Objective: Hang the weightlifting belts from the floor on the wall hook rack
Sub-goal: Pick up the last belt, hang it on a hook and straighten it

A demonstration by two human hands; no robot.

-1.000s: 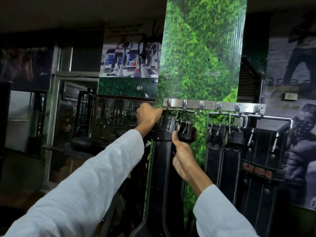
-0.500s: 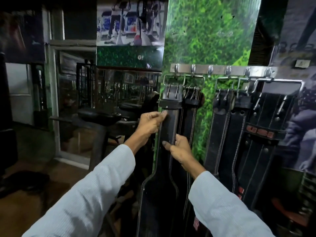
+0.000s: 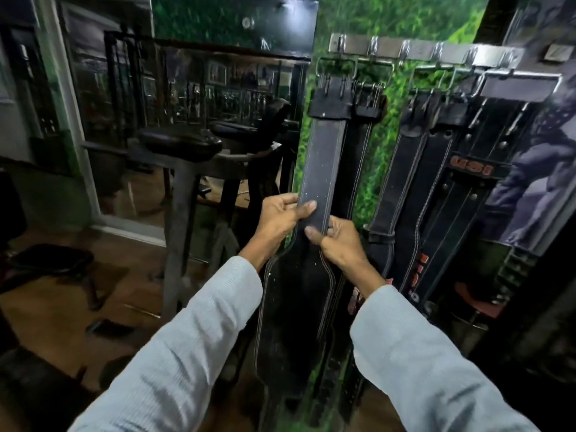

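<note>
Both hands were closed on the same belt (image 3: 324, 169), the leftmost one on the rack. Left hand (image 3: 279, 218) pinched its left edge, thumb across the front face; right hand (image 3: 338, 241) clamped the right edge just below, thumb also on the front. Each grip was shut on the strap's narrow part, just above where it widens into the back pad.

That belt hung straight down from its buckle (image 3: 335, 68), which looked caught on the first hook of the metal hook rack (image 3: 420, 53) on the wall. Judgement: this one was already hung and the hands were only straightening or steadying it.

A second belt (image 3: 363, 145) hung right behind and beside it, touching. Further right, well apart across a strip of green wall panel (image 3: 389, 126), a group of more belts (image 3: 436, 188) hung packed together, one with a red logo. Exact count unclear, at least five on the rack in all; the far right hooks looked full.

Progress: near the end, most belts up. Floor (image 3: 62, 307) at lower left showed a small dark flat thing (image 3: 109, 327), could not tell if it was a belt. Dark gym bench (image 3: 184, 141) stood left of the rack. The floor below the rack was hidden by sleeves (image 3: 187, 353) and hanging belts, so whether anything was left to pick up could not be told.
</note>
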